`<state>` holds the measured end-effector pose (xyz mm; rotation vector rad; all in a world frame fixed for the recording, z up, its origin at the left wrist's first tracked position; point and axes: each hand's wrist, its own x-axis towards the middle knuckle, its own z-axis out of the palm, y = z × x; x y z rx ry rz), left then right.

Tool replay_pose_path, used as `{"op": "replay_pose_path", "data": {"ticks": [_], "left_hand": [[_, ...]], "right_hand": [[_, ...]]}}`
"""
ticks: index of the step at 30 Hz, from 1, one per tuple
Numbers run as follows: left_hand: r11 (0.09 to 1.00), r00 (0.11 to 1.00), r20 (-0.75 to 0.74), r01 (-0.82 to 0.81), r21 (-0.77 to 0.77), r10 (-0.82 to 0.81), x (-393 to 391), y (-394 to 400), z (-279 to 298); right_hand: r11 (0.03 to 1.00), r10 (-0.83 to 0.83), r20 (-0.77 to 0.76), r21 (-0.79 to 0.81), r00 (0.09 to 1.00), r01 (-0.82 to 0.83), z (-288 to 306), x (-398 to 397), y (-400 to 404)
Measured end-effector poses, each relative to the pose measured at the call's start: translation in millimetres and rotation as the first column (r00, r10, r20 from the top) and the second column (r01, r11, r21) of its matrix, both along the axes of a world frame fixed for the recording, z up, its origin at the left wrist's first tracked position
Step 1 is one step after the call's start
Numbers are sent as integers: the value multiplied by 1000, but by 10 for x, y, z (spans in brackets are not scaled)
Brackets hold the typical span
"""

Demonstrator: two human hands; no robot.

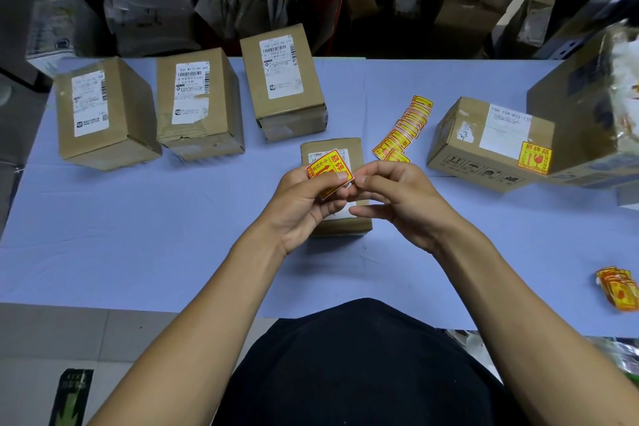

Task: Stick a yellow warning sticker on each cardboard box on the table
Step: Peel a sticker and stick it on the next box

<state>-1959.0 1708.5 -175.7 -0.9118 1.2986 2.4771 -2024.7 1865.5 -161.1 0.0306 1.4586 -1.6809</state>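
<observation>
Fingers point(340, 177) of the left hand point(304, 204) curl round a square yellow-and-red warning sticker point(330, 172), thumb pressed on its face, while the right hand point(394, 197) pinches at the sticker's right edge with thumb and forefinger, its other fingers loosely bent. Both hands hover just above a small brown cardboard box point(340, 149) lying flat on the pale blue tabletop point(138, 235), partly hiding its white label.

Seen from the head camera, three taller brown cardboard boxes with white shipping labels point(193, 104) stand in a row at the far left of the tabletop. To the right sits a wider brown cardboard box point(484, 145) that already bears a yellow sticker point(534, 157) on its near right corner, touching a larger blurred carton point(587, 107) at the frame's edge. A fanned strip of spare yellow stickers point(404, 130) lies between the small box and the wider one; another loose pile of stickers point(617, 287) rests near the right edge.
</observation>
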Motion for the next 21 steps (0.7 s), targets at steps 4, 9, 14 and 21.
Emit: {"op": "replay_pose_path", "data": {"ticks": [4,9,14,21], "left_hand": [[999,1000,2,1,-48,-1,-6,0,12],[993,1000,5,3,-120,-3,-9,8,0],[987,1000,0,11,-160,-11,-12,9,-9],[972,1000,2,-8,-236,8,-8,30,2]], "right_hand": [[1000,-2,-3,-3,1000,2,-15,8,-1],[1000,-3,-12,19,1000,3,-38,10,-20],[998,-21,-30,55,999,22,-57,19,-43],[998,-38,-40,54,998,40,-49,46,-53]]}}
